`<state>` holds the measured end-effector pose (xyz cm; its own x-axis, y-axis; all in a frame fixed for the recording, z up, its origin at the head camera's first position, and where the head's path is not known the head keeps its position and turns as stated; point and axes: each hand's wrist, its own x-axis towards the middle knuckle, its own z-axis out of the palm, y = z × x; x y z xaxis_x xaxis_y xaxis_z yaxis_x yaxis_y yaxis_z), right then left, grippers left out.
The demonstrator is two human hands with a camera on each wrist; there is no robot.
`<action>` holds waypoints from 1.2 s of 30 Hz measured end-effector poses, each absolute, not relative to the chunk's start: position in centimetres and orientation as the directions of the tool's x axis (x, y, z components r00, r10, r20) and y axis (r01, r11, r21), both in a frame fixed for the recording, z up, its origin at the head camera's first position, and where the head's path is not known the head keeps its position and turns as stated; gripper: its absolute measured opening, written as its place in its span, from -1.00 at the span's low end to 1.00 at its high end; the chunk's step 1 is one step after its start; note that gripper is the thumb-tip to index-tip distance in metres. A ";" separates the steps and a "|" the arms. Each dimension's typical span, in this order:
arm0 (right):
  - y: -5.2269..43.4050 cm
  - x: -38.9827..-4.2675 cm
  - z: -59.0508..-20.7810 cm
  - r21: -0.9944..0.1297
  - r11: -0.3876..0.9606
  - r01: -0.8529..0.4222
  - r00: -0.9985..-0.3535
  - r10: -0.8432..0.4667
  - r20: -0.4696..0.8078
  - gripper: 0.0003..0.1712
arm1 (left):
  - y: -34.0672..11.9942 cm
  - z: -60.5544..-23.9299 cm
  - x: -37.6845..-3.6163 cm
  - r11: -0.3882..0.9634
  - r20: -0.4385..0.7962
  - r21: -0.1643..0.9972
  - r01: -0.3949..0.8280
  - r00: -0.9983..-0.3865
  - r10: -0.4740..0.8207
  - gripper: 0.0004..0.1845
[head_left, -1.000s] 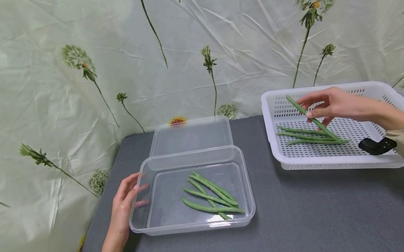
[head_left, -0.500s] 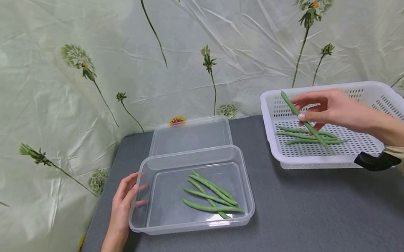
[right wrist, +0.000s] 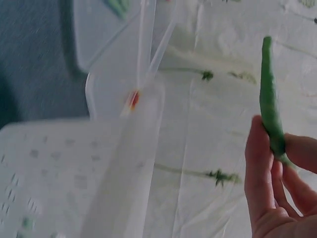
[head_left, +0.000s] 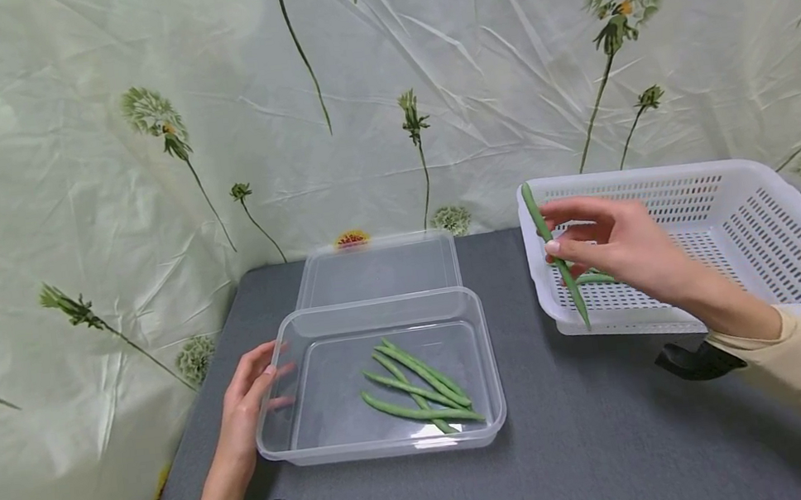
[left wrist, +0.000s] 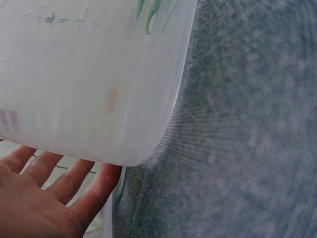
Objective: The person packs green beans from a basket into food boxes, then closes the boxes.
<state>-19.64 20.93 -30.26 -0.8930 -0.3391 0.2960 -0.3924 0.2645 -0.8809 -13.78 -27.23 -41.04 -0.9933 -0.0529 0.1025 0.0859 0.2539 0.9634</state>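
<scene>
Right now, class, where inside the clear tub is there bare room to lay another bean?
The tub's left half is bare, beside the left hand. The beans crowd its right half. The right hand pinches one bean.

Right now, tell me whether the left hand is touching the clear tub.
Touching. The head view shows the left hand with straight fingers against the clear tub's left wall; the left wrist view shows the fingers meeting it too.

We see a long green bean [head_left: 556, 264] | pinched in our right hand [head_left: 613, 245] | tilted nearly upright | over the white basket's [head_left: 781, 236] left edge
</scene>
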 end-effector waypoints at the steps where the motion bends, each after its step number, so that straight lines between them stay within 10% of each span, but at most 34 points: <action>1: 20.5 -19.5 -30.3 -0.875 0.259 -0.408 -0.888 -0.335 0.315 -0.47 | -27.2 -41.0 -13.8 0.254 0.103 0.963 0.086 -0.993 -0.054 -0.55; 20: 11.2 -17.6 -34.0 -0.885 0.008 -0.465 -0.822 -0.377 0.428 -0.45 | -27.2 -41.0 -13.9 0.242 0.099 0.967 0.080 -0.993 -0.067 -0.55; 36: 7.1 -18.7 -38.4 -0.822 0.202 -0.533 -0.724 -0.612 0.319 -0.61 | -27.2 -41.2 -14.0 0.221 0.097 0.972 0.080 -0.993 -0.070 -0.55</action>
